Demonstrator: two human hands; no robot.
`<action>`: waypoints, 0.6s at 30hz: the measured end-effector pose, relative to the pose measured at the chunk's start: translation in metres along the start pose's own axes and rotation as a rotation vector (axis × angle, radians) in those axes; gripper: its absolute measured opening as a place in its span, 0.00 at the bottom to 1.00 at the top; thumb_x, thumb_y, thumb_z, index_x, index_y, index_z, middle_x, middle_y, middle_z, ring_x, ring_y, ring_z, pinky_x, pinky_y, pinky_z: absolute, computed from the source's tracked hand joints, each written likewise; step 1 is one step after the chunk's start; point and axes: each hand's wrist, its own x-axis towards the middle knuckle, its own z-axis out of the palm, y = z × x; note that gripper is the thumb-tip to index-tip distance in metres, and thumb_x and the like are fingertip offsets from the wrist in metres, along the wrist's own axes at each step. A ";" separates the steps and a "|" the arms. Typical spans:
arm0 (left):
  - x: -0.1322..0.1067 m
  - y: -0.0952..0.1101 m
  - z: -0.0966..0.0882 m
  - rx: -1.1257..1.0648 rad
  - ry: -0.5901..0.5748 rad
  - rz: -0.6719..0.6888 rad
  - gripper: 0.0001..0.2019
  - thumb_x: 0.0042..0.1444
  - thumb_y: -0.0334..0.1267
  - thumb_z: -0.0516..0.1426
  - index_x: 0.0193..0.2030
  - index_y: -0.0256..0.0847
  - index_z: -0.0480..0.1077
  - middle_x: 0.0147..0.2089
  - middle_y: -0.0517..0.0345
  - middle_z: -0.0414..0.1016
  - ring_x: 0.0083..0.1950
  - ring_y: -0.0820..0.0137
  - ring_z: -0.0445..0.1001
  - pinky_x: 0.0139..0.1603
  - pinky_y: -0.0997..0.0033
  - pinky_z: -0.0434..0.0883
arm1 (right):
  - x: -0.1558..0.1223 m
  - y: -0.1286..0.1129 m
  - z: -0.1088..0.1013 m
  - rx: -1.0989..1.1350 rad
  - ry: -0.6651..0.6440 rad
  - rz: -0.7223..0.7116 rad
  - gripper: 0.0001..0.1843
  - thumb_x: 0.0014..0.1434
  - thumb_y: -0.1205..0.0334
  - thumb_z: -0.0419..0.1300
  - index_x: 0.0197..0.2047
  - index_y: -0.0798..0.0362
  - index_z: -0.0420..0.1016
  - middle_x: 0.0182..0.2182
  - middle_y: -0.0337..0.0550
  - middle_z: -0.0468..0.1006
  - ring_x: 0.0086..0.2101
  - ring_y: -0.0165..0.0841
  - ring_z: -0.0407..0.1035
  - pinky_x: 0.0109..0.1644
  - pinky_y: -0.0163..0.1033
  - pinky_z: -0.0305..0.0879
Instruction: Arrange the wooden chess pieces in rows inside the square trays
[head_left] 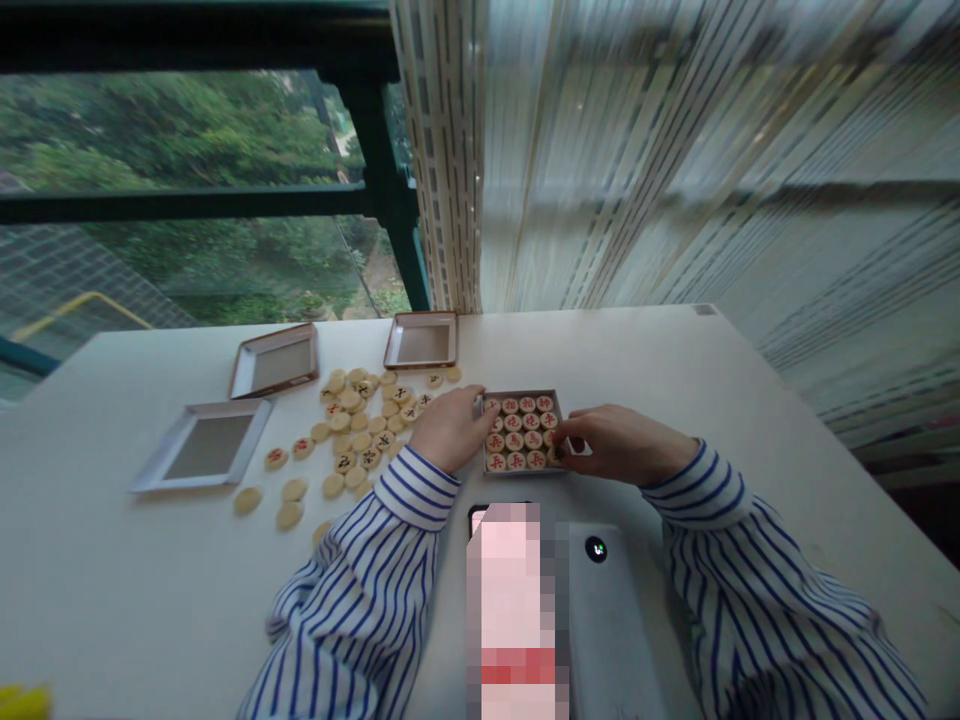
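Note:
A small open box (523, 474) in front of me holds rows of Chinese chess pieces (514, 441) with red characters, lying face up. My left hand (450, 428) grips the box's left side, its thumb over the edge and its fingers round the back corner. At the front right corner, the bent fingers of my right hand (619, 442) pinch a piece that they mostly cover. Left of the box lies a loose heap of round wooden pieces (360, 425). Some show black characters and many are blank side up. Two red-marked pieces (276, 458) lie nearer the left.
Two brown-rimmed box parts (275, 363) (421, 341) stand at the table's back, and a white open tray (206, 447) lies at the left. Close to me are a phone (514, 600), partly blurred out, and a white device (611, 620). Window and curtain (600, 150) border the table (637, 350).

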 end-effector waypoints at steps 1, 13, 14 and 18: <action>0.000 0.000 0.000 0.001 -0.004 0.000 0.21 0.55 0.48 0.46 0.51 0.40 0.65 0.44 0.51 0.74 0.44 0.66 0.71 0.44 0.69 0.66 | 0.000 0.000 0.000 -0.003 0.001 0.001 0.11 0.53 0.56 0.52 0.35 0.49 0.73 0.29 0.40 0.75 0.27 0.29 0.66 0.30 0.33 0.56; 0.000 0.001 -0.002 0.016 -0.018 0.014 0.21 0.55 0.48 0.47 0.51 0.40 0.65 0.44 0.50 0.74 0.44 0.65 0.71 0.44 0.68 0.66 | -0.001 0.000 -0.002 0.030 0.001 0.001 0.12 0.53 0.59 0.52 0.39 0.49 0.73 0.30 0.40 0.76 0.28 0.30 0.67 0.31 0.34 0.57; 0.000 0.000 -0.002 0.017 -0.021 0.015 0.21 0.55 0.48 0.47 0.51 0.40 0.65 0.44 0.50 0.74 0.44 0.65 0.72 0.43 0.68 0.66 | -0.001 0.000 -0.002 0.033 0.000 -0.001 0.12 0.53 0.59 0.51 0.39 0.49 0.73 0.30 0.40 0.76 0.28 0.30 0.67 0.31 0.34 0.57; 0.000 0.001 -0.003 0.016 -0.026 0.014 0.21 0.55 0.49 0.46 0.51 0.40 0.65 0.45 0.50 0.74 0.44 0.66 0.72 0.42 0.69 0.67 | -0.001 -0.001 -0.002 0.030 -0.017 0.003 0.12 0.53 0.59 0.52 0.38 0.50 0.73 0.29 0.41 0.76 0.29 0.30 0.68 0.32 0.34 0.57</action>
